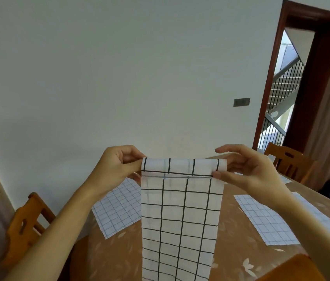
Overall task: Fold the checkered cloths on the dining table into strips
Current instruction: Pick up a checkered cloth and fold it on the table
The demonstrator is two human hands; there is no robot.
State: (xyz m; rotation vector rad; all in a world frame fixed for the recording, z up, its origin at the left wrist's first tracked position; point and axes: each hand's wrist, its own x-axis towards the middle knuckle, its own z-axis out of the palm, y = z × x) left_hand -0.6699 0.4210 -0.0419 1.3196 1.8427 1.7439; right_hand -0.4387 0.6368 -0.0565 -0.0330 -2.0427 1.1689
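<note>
Hands hold a long strip of white cloth with bold black check lines [182, 216] up in the air above a table [233, 236], seen from the person's own head. The left hand [115, 165] pinches the strip's top left corner between thumb and fingers. The right hand [247, 169] pinches the top right corner, thumb in front, other fingers loosely extended behind. The top edge is turned over toward the viewer into a short flap, and the rest hangs straight down, out of the bottom of the view.

To do this step well, it seems best to keep both pinches level so the fold line runs along a check line, keep the side edges matched, and hold the cloth taut between the hands before lowering it to crease.

Two more cloths with a finer, pale blue check lie flat on the table, apparently not yet folded: one behind the left forearm [117, 209], one to the right [265, 218], partly under the right forearm. The table wears a brown, leaf-patterned cover. A wooden chair [24, 226] stands at the left and another [287, 161] at the far right. Beyond is a plain wall with a switch plate [241, 102] and an open doorway [302, 78] showing stairs. The right forearm crosses over the right-hand cloth and may drag it.
</note>
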